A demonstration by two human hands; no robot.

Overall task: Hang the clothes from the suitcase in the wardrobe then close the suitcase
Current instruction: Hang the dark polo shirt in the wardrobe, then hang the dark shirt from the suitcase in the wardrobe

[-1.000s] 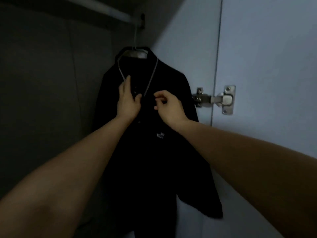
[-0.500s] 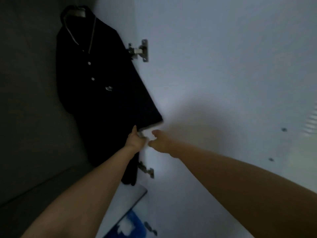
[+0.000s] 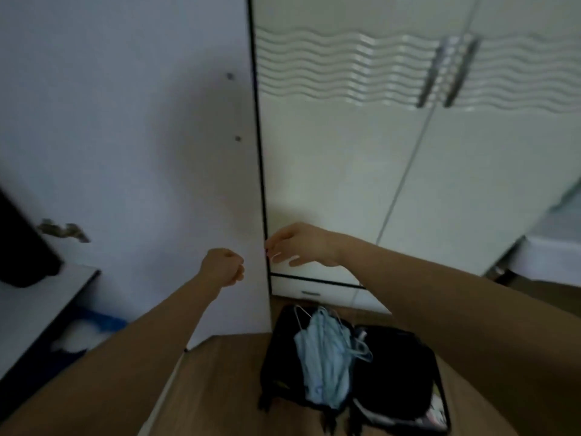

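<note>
Both bare forearms are stretched forward from the lower corners of the view, converging toward the middle. The left hand [image 3: 224, 266] is curled into a loose fist with the knuckles turned to the right, and nothing is held in it. The right hand [image 3: 298, 245] is raised slightly higher, just to the right of the left one, bent down at the wrist with the palm facing down. Its fingers [image 3: 283, 258] are loosely extended to the left and slightly spread, and nothing is gripped by them. The two hands are kept near each other but apart.
</note>
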